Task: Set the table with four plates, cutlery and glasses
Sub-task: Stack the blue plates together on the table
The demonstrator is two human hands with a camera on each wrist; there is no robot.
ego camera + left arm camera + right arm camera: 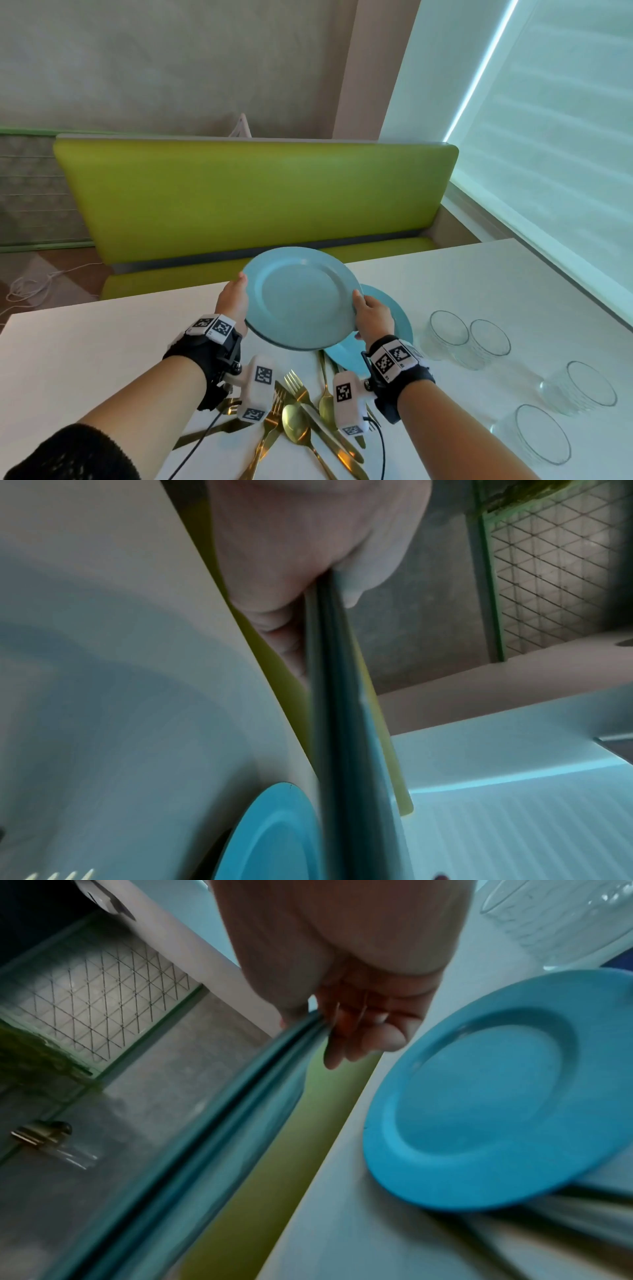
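both hands' grip (234, 301) (371, 317) pinching lifted plates (301, 298) by opposite rims, face tilted toward camera

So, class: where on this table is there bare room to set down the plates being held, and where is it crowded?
Free: the white table left of the left hand, and the far strip between the lifted plates and the window side. Crowded: the gold cutlery under the wrists, the blue plate beside the right hand, and the glasses to the right.
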